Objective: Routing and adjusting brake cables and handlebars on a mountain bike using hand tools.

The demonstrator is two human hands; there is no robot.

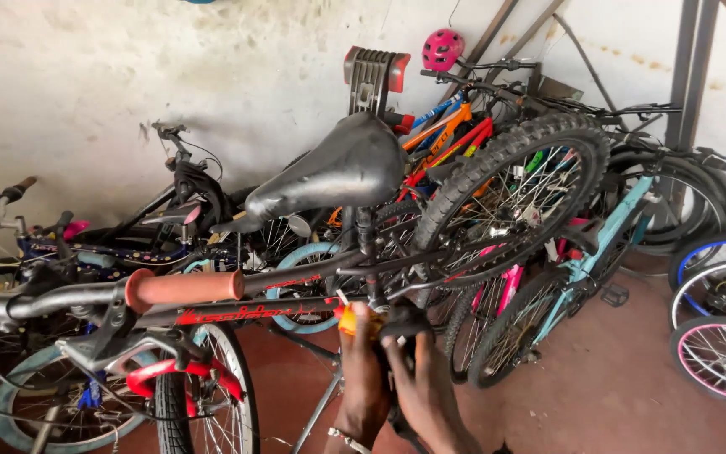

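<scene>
Below the black saddle (342, 172), left hand (363, 382) closed around an orange-handled tool (348, 319) pressed against the bike frame (313, 290), right hand (426, 391) just beside it gripping a black part, red grip (185, 288) further left, 2 hands touching.

Worn on the head, looking forward and slightly down from standing height toward a stained white wall (86, 76). Close to a black bicycle saddle (338, 172) at centre, with both hands low at the bottom edge. Only one view, nothing shared.
</scene>
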